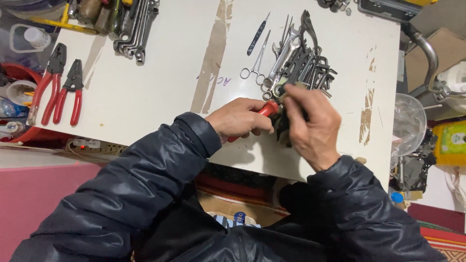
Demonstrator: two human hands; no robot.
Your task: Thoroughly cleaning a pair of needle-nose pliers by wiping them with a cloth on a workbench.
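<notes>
Hands work a red-handled tool near the worktop's [160, 87] near edge.

Left hand [240, 119] grips the red-handled tool [268, 109]; right hand [310, 123] fingers clamp a dark part [284, 127]. Bare worktop lies left.

A red, glossy plastic-looking handle [267, 109] is being gripped in the left hand [240, 119], while a dark, matt piece [286, 123], of a material that cannot be told, is being covered by the right hand [310, 123]. Bare, shiny metal is being shown by the pile of wrenches and keys [306, 63] and the steel forceps [256, 65]. Smooth red coating is being shown on the pliers' grips [60, 99]. The white tabletop [160, 82] is being seen worn, its matt paint peeled to brown patches. Dark, slightly glossy quilted cloth is being worn as sleeves [145, 184].
</notes>
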